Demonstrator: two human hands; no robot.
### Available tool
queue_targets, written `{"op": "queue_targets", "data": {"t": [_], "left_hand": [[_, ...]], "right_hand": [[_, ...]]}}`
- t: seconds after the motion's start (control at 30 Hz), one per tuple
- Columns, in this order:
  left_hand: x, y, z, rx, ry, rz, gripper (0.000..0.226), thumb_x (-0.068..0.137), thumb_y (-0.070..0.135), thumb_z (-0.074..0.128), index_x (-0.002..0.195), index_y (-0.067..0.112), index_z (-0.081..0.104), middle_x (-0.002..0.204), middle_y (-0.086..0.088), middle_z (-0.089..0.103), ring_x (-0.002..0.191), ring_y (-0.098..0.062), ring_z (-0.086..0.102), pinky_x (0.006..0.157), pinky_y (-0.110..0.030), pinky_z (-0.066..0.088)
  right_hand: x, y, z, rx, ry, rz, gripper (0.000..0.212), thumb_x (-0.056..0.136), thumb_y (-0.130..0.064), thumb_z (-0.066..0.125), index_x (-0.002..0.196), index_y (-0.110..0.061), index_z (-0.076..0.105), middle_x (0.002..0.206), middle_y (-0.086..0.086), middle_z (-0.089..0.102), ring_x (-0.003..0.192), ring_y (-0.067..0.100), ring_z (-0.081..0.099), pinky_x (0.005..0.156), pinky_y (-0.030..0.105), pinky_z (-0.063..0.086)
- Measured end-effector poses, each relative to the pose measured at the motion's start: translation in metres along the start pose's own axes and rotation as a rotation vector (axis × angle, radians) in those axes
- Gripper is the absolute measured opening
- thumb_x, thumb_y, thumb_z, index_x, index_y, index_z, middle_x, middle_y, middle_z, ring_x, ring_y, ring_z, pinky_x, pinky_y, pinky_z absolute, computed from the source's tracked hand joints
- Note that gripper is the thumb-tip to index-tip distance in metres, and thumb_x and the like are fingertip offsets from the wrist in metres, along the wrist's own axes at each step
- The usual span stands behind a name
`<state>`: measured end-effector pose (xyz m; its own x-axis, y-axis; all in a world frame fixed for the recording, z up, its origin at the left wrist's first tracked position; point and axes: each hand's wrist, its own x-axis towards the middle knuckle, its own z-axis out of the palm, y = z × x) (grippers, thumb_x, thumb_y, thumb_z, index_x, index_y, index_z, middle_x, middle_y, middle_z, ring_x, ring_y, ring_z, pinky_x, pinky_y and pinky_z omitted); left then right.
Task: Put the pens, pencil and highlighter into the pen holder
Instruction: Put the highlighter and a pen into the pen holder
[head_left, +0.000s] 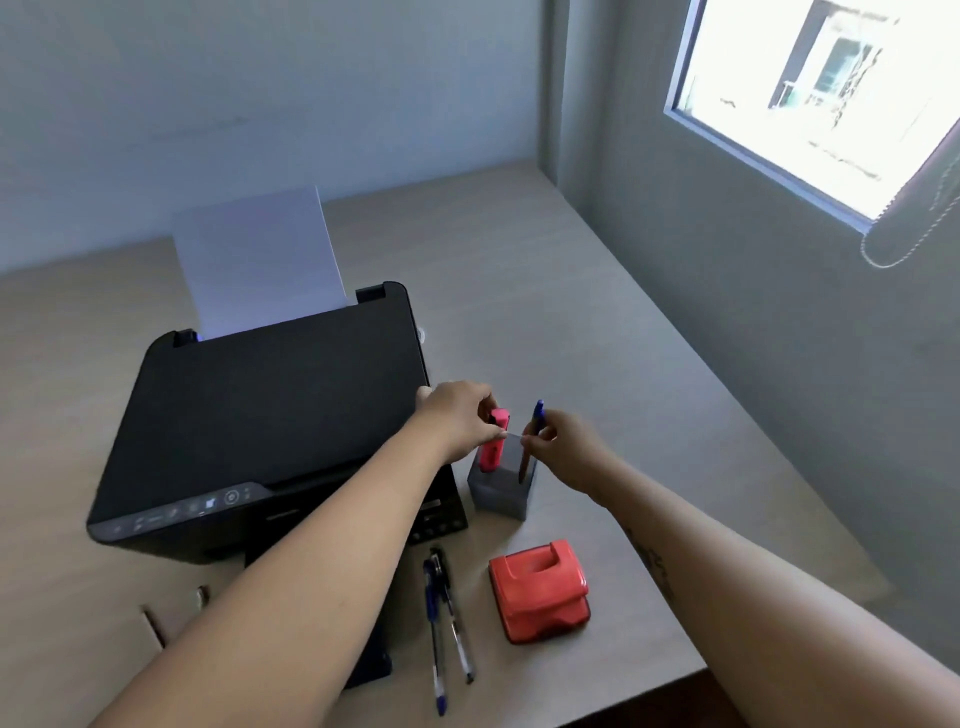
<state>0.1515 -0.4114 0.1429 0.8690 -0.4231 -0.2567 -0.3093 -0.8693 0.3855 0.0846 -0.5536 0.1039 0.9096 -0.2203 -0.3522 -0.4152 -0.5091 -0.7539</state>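
Observation:
A grey square pen holder (500, 496) stands on the desk just right of the printer. My left hand (460, 415) pinches a pink highlighter (493, 447) that stands upright with its lower end inside the holder. My right hand (563, 449) grips a blue-capped pen (531, 441), also upright with its tip in the holder. Two pens lie side by side on the desk nearer to me: a blue pen (434, 631) and a black pen (453, 613). A brown pencil (154, 626) lies at the left, partly hidden by my left forearm.
A black printer (270, 421) with white paper (257, 260) in its rear tray fills the left of the desk. A red hole punch (540, 590) sits in front of the holder. The desk's front edge (649, 686) and a grey wall lie to the right.

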Motion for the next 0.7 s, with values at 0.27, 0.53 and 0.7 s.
{"op": "queue_targets", "data": {"t": [0.27,0.53,0.7], "left_hand": [[0.018,0.002,0.019,0.398,-0.129,0.123,0.02,0.089,0.037,0.063,0.105,0.026,0.066,0.11,0.003,0.068,0.107,-0.022,0.06,0.096,-0.04,0.034],[0.025,-0.002,0.023,0.565,-0.194,0.172,0.04,0.082,0.045,0.068,0.115,0.024,0.058,0.114,-0.001,0.066,0.107,-0.025,0.061,0.089,-0.039,0.043],[0.025,0.0,0.02,0.69,-0.307,0.184,0.066,0.056,0.065,0.079,0.103,0.024,0.058,0.106,0.002,0.065,0.103,-0.024,0.062,0.082,-0.036,0.044]], "right_hand": [[0.005,0.027,0.016,-0.066,0.003,0.007,0.029,0.093,-0.02,0.061,0.119,-0.007,0.059,0.126,0.017,0.047,0.11,0.031,0.053,0.09,0.031,0.042],[-0.006,0.05,0.023,0.156,-0.125,0.015,0.11,0.06,-0.033,0.09,0.147,-0.015,0.026,0.148,0.008,0.038,0.133,0.026,0.04,0.104,0.033,0.037],[-0.001,0.061,0.024,-0.018,-0.123,-0.047,0.102,0.065,-0.025,0.088,0.147,-0.016,0.028,0.149,0.009,0.036,0.136,0.024,0.037,0.108,0.029,0.032]]}}
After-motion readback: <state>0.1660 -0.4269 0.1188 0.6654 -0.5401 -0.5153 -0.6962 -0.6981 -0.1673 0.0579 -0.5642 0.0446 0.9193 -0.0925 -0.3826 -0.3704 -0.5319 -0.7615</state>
